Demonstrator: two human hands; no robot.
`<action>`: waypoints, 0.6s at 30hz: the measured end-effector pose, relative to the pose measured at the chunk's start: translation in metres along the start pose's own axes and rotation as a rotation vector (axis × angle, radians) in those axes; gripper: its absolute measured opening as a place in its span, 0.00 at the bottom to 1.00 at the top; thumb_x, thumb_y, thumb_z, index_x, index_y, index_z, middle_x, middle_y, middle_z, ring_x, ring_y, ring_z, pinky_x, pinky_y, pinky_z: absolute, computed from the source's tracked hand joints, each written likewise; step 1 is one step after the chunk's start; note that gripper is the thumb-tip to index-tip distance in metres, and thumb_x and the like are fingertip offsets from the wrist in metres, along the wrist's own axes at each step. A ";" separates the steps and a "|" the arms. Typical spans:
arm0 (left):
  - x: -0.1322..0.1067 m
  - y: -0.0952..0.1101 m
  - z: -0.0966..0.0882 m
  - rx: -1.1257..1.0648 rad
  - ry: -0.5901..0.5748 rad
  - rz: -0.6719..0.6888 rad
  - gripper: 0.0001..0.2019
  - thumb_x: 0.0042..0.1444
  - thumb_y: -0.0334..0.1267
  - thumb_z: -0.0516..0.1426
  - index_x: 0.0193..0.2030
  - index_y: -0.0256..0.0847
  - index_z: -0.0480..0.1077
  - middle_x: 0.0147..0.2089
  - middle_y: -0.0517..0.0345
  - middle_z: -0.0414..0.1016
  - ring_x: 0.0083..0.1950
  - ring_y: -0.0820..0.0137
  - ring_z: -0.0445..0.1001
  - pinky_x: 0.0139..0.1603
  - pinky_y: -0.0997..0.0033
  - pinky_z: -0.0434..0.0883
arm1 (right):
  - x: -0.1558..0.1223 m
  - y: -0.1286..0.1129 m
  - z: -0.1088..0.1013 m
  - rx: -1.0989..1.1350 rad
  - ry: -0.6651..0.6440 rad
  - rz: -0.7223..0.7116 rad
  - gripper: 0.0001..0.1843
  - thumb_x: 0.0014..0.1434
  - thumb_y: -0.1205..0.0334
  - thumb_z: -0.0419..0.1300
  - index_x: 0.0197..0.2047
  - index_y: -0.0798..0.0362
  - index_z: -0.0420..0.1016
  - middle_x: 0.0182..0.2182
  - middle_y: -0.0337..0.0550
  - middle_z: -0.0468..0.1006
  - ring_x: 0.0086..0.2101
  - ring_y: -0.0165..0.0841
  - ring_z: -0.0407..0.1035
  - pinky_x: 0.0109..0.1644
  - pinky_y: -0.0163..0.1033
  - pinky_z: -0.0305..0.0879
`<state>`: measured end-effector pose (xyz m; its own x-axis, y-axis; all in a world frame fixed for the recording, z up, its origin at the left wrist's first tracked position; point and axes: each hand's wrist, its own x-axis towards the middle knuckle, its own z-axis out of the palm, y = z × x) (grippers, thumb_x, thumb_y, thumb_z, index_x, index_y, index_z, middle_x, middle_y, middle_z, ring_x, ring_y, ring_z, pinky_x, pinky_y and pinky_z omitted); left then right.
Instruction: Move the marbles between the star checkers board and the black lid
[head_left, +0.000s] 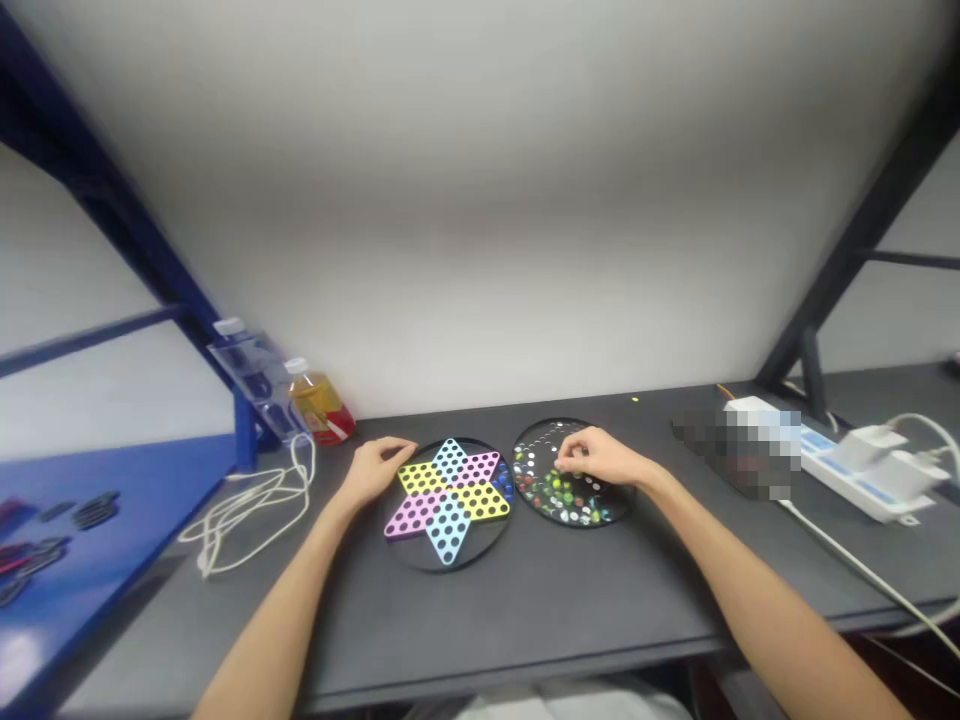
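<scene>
A round black board with a star of yellow, pink and light-blue pegged fields (448, 496) lies on the dark grey table (525, 600). My left hand (373, 468) rests on the board's left rim, fingers curled over its edge. To the right sits a round black lid (611, 505) holding several coloured marbles (562, 492). My right hand (600, 458) hovers over the marbles with its fingertips pinched together; what they hold is too small to see.
A coiled white cable (251, 505) lies left of the board. A bottle of amber drink (321, 402) and a clear bottle (251, 375) stand behind it. A white power strip with plugs (862, 460) sits at the right. A blue shelf (67, 560) is on the left.
</scene>
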<state>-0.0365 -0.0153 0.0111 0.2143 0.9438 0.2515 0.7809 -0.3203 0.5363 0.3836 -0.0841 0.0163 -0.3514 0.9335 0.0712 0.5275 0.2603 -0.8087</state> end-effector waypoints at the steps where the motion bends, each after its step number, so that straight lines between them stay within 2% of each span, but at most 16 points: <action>1: 0.000 0.000 0.000 0.003 0.001 0.001 0.20 0.56 0.56 0.54 0.41 0.45 0.80 0.45 0.56 0.81 0.49 0.58 0.76 0.53 0.64 0.69 | 0.000 0.001 -0.001 0.115 0.018 0.022 0.17 0.51 0.48 0.64 0.28 0.56 0.77 0.18 0.35 0.65 0.20 0.25 0.54 0.23 0.33 0.48; 5: 0.001 -0.003 0.002 0.004 0.006 0.019 0.20 0.56 0.55 0.54 0.41 0.45 0.80 0.45 0.56 0.81 0.48 0.59 0.76 0.52 0.65 0.69 | 0.000 0.005 -0.008 0.727 0.090 0.105 0.17 0.55 0.47 0.62 0.31 0.54 0.71 0.16 0.28 0.48 0.17 0.23 0.38 0.19 0.32 0.37; 7: 0.001 -0.004 0.002 -0.001 0.009 0.028 0.20 0.56 0.55 0.54 0.42 0.45 0.80 0.45 0.56 0.81 0.48 0.60 0.76 0.52 0.65 0.69 | 0.002 0.007 -0.010 0.968 0.120 0.104 0.17 0.57 0.46 0.59 0.32 0.54 0.69 0.17 0.28 0.47 0.18 0.23 0.38 0.17 0.31 0.36; 10: 0.001 -0.005 0.003 -0.001 0.009 0.029 0.20 0.56 0.55 0.54 0.42 0.45 0.80 0.45 0.56 0.81 0.49 0.60 0.76 0.52 0.65 0.69 | 0.006 0.012 -0.009 1.177 0.130 0.126 0.19 0.59 0.46 0.57 0.28 0.53 0.65 0.18 0.30 0.50 0.17 0.23 0.41 0.15 0.30 0.38; 12: 0.001 -0.004 0.002 0.002 0.010 0.024 0.20 0.56 0.55 0.54 0.41 0.45 0.80 0.45 0.56 0.81 0.49 0.60 0.76 0.52 0.65 0.69 | 0.009 0.014 -0.005 1.220 0.158 0.154 0.22 0.59 0.47 0.58 0.23 0.52 0.57 0.17 0.31 0.51 0.17 0.23 0.41 0.14 0.29 0.37; 15: 0.001 -0.004 0.002 0.001 0.007 0.026 0.20 0.56 0.55 0.54 0.42 0.45 0.80 0.45 0.57 0.81 0.48 0.60 0.76 0.51 0.66 0.69 | 0.011 0.013 0.001 1.145 0.227 0.193 0.29 0.57 0.49 0.62 0.19 0.51 0.46 0.15 0.29 0.47 0.16 0.21 0.39 0.14 0.29 0.34; 18: 0.001 -0.005 0.002 0.008 0.002 0.031 0.20 0.57 0.55 0.54 0.42 0.45 0.80 0.45 0.57 0.81 0.48 0.61 0.76 0.51 0.66 0.69 | 0.004 0.005 0.000 0.943 0.254 0.173 0.30 0.56 0.46 0.62 0.19 0.50 0.47 0.14 0.27 0.44 0.15 0.21 0.38 0.15 0.31 0.32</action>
<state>-0.0390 -0.0129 0.0073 0.2376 0.9332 0.2695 0.7784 -0.3489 0.5219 0.3845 -0.0788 0.0127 -0.0927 0.9940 -0.0581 -0.3139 -0.0845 -0.9457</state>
